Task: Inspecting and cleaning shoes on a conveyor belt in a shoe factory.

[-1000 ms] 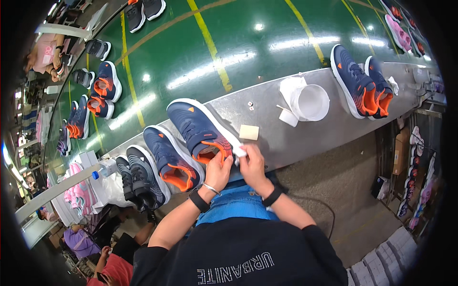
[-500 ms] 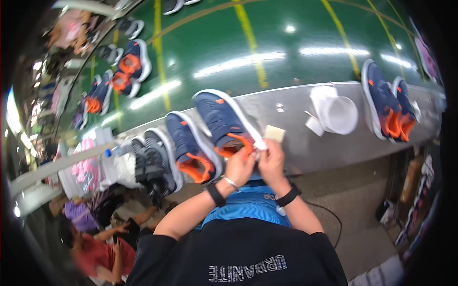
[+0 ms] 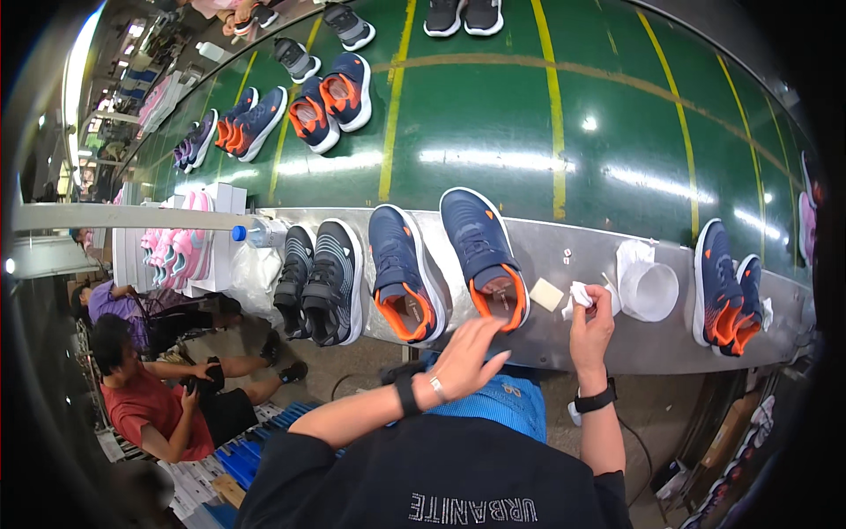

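Observation:
A navy shoe with orange lining (image 3: 477, 234) rests on the metal ledge (image 3: 564, 344), its heel toward me. My left hand (image 3: 463, 360) is open just at that heel, fingers spread; whether it touches the shoe I cannot tell. To the right, my right hand (image 3: 592, 331) pinches a crumpled white cloth (image 3: 579, 296) above the ledge. Between the shoe and the cloth lies a cream square pad (image 3: 546, 294). A white tub (image 3: 650, 291) with more white cloth (image 3: 633, 254) stands beyond my right hand. The matching navy shoe (image 3: 396, 251) sits to the left.
Dark grey striped shoes (image 3: 333, 278) and a blue-capped bottle (image 3: 264, 232) are on the left, another navy pair (image 3: 718, 273) on the right. Behind the ledge runs a green belt (image 3: 480, 106) carrying several shoes. A seated person in red (image 3: 154, 406) is at lower left.
Both hands have come away from the navy shoe. The right hand moved right with the white cloth; the left opened near the heel. My view has shifted, showing more of the left side.

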### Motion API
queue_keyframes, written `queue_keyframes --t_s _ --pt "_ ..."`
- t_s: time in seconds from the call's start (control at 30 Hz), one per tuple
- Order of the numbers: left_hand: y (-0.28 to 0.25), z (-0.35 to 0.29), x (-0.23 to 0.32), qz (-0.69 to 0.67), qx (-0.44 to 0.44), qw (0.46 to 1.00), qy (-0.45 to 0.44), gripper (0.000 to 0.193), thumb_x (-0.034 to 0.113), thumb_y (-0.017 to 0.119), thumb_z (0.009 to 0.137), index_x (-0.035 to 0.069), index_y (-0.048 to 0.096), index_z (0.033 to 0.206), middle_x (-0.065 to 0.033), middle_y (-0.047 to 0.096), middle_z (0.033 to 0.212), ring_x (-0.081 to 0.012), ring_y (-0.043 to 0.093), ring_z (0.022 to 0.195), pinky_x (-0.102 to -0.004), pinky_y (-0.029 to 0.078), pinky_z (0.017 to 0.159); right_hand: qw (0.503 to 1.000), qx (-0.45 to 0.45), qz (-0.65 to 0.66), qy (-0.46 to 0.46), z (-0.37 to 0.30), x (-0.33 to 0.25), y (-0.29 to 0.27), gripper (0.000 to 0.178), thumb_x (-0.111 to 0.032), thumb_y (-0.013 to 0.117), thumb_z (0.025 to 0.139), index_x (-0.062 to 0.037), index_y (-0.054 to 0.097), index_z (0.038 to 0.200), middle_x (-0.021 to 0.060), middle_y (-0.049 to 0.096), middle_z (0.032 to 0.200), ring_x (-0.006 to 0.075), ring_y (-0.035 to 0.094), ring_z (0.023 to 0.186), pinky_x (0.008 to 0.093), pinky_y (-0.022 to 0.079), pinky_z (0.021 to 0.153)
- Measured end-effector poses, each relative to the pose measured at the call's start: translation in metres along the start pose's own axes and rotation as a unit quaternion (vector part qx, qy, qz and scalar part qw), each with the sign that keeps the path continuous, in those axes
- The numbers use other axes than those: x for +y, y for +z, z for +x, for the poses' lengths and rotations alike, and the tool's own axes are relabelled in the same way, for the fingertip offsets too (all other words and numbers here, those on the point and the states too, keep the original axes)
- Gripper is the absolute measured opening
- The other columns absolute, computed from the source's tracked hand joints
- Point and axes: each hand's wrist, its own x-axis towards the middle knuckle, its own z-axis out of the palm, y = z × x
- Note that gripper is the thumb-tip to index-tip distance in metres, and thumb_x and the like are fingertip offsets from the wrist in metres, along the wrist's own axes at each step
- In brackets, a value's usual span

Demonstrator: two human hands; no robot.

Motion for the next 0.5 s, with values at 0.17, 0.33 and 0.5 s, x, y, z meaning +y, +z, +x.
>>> queue_keyframes --t_s 0.17,0.33,0.5 --pt "-0.047 -0.066 -0.02 0.037 0.195 0.973 -0.119 0.034 0.004 0.061 0.071 0.001 0.049 0.102 -0.0147 0.049 0.097 -0.0294 0.048 0.093 -0.0354 0.041 0.08 0.959 -0.042 -0.259 -0.108 0.014 -0.014 -0.011 0.048 -0.005 0.072 0.064 -0.0044 0.052 0.107 0.0123 0.045 0.098 0.0288 0.046 0.091 0.0367 0.036 0.082" --pt "-0.039 -0.079 -0.102 -0.124 0.343 0.87 -0.332 0.048 0.008 0.062 0.071 -0.001 0.042 0.114 -0.0113 0.048 0.098 -0.0207 0.048 0.097 -0.0308 0.043 0.08 0.986 -0.11 -0.104 -0.075 0.001 -0.05 0.024 0.052 -0.009 0.07 0.065 -0.0057 0.051 0.114 0.0139 0.049 0.102 0.0259 0.051 0.095 0.0357 0.041 0.082" --pt "-0.037 -0.057 -0.138 -0.463 0.219 0.759 -0.402 0.04 -0.004 0.05 0.067 -0.003 0.049 0.108 -0.0098 0.057 0.098 -0.0198 0.057 0.088 -0.0298 0.047 0.078 0.952 -0.298 -0.048 0.051 0.033 -0.031 0.074 0.038 -0.004 0.052 0.073 -0.0007 0.051 0.11 0.0149 0.058 0.1 0.0234 0.057 0.091 0.0307 0.044 0.08"
